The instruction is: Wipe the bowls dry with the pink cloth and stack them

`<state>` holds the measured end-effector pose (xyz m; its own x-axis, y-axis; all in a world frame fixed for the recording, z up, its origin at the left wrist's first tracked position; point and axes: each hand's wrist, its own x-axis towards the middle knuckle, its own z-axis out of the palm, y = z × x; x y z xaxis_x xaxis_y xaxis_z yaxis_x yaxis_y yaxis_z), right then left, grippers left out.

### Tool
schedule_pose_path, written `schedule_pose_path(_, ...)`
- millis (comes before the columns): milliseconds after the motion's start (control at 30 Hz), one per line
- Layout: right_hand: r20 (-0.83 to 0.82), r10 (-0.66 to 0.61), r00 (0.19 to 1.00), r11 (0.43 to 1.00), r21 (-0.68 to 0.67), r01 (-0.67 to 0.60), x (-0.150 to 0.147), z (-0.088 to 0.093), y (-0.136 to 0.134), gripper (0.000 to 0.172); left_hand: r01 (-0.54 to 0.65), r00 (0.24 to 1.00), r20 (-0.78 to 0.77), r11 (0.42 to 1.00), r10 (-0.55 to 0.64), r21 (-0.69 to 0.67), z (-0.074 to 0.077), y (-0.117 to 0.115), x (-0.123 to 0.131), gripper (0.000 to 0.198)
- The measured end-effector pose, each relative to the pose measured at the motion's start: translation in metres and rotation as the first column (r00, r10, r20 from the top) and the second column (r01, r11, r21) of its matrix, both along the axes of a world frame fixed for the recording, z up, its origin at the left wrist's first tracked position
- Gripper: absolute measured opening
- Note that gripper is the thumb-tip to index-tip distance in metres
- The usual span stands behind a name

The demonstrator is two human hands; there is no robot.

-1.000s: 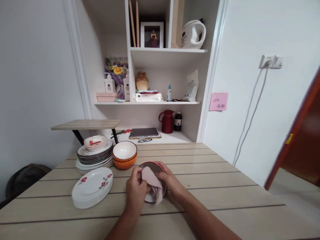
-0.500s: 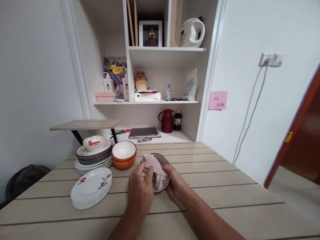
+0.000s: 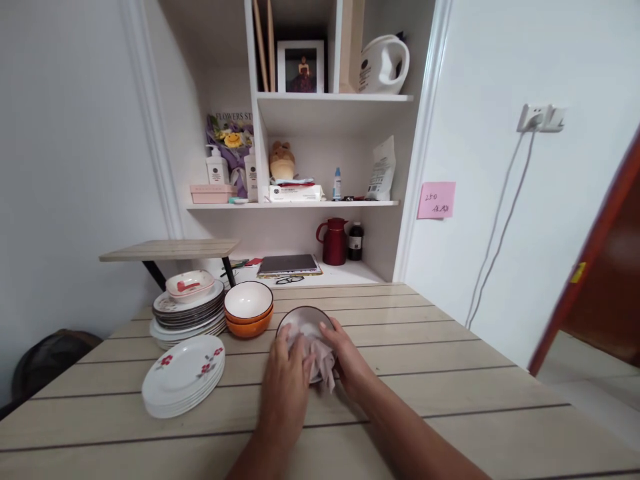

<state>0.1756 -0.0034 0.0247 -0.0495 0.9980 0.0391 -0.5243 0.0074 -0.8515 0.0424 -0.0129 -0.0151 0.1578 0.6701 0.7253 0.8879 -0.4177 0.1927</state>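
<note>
Fingers [image 3: 299, 348] of left hand [image 3: 287, 379] curled on pink cloth [image 3: 321, 357] inside bowl [image 3: 305, 312], palm down, right hand [image 3: 351, 363] clasping bowl rim

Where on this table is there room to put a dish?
Bare: the right half of the table, from the right hand holding the bowl to the edge, and the near strip before the flowered plates. Crowded far left: plate stack, orange bowls and the cloth under the left hand sit close.
</note>
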Motion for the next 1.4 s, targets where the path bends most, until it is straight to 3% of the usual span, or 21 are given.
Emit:
schedule_pose_path(100,0.039,0.071,0.997,0.994,0.076,-0.074,-0.005,0.000,-0.005,0.041,-0.094,0.995,-0.038,0.983,0.089,-0.158,0.009,-0.005,0.000,0.040)
schedule_pose_path(200,0.100,0.151,0.984,0.967,0.193,-0.168,-0.008,-0.001,-0.009,0.040,-0.104,0.993,-0.078,0.954,0.086,-0.280,0.013,-0.008,-0.002,0.026)
schedule_pose_path(267,0.115,0.177,0.978,0.955,0.220,-0.199,-0.009,-0.001,-0.009,0.040,-0.096,0.995,-0.012,0.947,0.097,-0.306,0.013,-0.008,-0.005,0.023)
schedule_pose_path(400,0.085,0.153,0.985,0.970,0.176,-0.166,-0.008,-0.004,-0.005,0.040,0.054,0.963,0.269,0.978,0.003,-0.204,0.012,-0.003,-0.012,0.024)
schedule_pose_path(500,0.029,0.119,0.992,0.984,0.132,-0.122,-0.007,-0.005,-0.001,0.041,0.164,0.927,0.350,0.984,-0.133,-0.062,0.008,0.002,-0.010,0.029)
schedule_pose_path(667,-0.073,0.097,0.993,0.992,0.087,-0.090,-0.006,-0.002,0.001,0.041,0.271,0.951,0.151,0.962,-0.270,0.013,0.001,0.004,-0.004,0.053)
schedule_pose_path(800,-0.085,-0.033,0.996,0.999,-0.018,0.032,-0.001,-0.001,0.005,0.042,0.161,0.963,0.204,0.982,-0.178,0.096,0.012,-0.001,-0.012,0.076)
schedule_pose_path(933,-0.070,-0.195,0.978,0.972,-0.145,0.183,0.013,-0.005,0.016,0.046,-0.023,0.956,0.286,0.957,-0.064,0.291,0.026,-0.005,-0.022,0.061)
schedule_pose_path(1033,-0.089,-0.234,0.968,0.962,-0.164,0.218,0.022,-0.009,0.024,0.042,0.006,0.977,0.196,0.927,-0.086,0.376,0.026,-0.009,-0.020,0.044)
schedule_pose_path(1133,-0.103,-0.236,0.966,0.964,-0.152,0.219,0.023,-0.007,0.024,0.038,0.162,0.985,0.006,0.936,-0.172,0.312,0.018,-0.012,-0.010,0.041)
schedule_pose_path(1233,-0.120,-0.221,0.968,0.971,-0.124,0.206,0.016,-0.001,0.016,0.038,0.271,0.956,-0.172,0.940,-0.238,0.209,0.006,-0.009,-0.003,0.057)
schedule_pose_path(1400,-0.042,-0.141,0.989,0.990,-0.001,0.141,0.002,0.004,0.003,0.042,0.214,0.966,-0.159,0.976,-0.204,0.048,-0.010,0.002,-0.001,0.088)
